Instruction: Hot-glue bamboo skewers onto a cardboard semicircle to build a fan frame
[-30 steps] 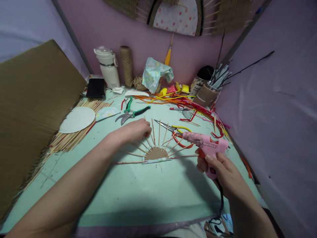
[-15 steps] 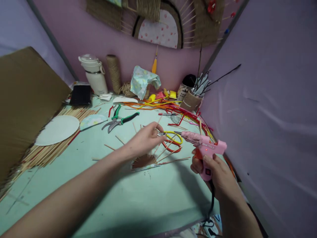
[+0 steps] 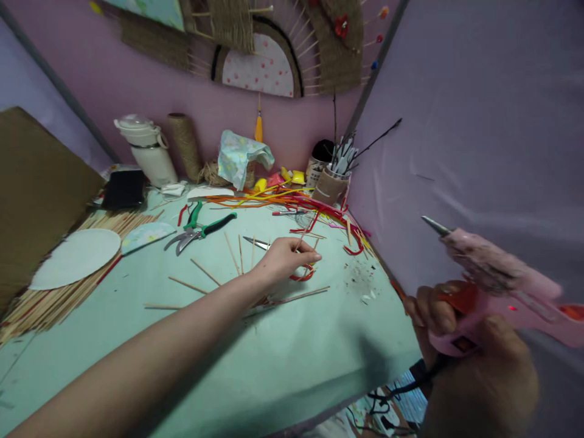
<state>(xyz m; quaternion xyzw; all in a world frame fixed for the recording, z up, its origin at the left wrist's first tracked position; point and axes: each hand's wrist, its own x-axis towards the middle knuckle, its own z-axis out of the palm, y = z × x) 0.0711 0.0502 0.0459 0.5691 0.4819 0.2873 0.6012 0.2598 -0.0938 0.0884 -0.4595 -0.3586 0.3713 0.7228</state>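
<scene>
My right hand [image 3: 483, 347] is wrapped round a pink hot glue gun [image 3: 497, 274], raised at the right with its metal nozzle pointing up and left. A small red light glows on its side. Over the middle of the table, the fingers of my left hand [image 3: 289, 258] pinch a thin wooden stick [image 3: 299, 241]. Beneath that hand, several sticks [image 3: 205, 272] fan out from a piece that my forearm mostly covers. Scissors lie under the hand too, their blade [image 3: 256, 243] and a red handle loop [image 3: 303, 274] showing.
Green-handled pruning shears [image 3: 196, 231] lie left of centre. Further left, a white oval [image 3: 77, 258] rests on a pile of sticks [image 3: 64, 307]. Along the back stand a white bottle [image 3: 148, 152], a twine spool [image 3: 185, 146] and a jar [image 3: 331, 185] with twigs.
My right hand has carried the glue gun away from my left hand, to the right and nearer the camera. The left hand still pinches over the sticks. The view has turned right.
</scene>
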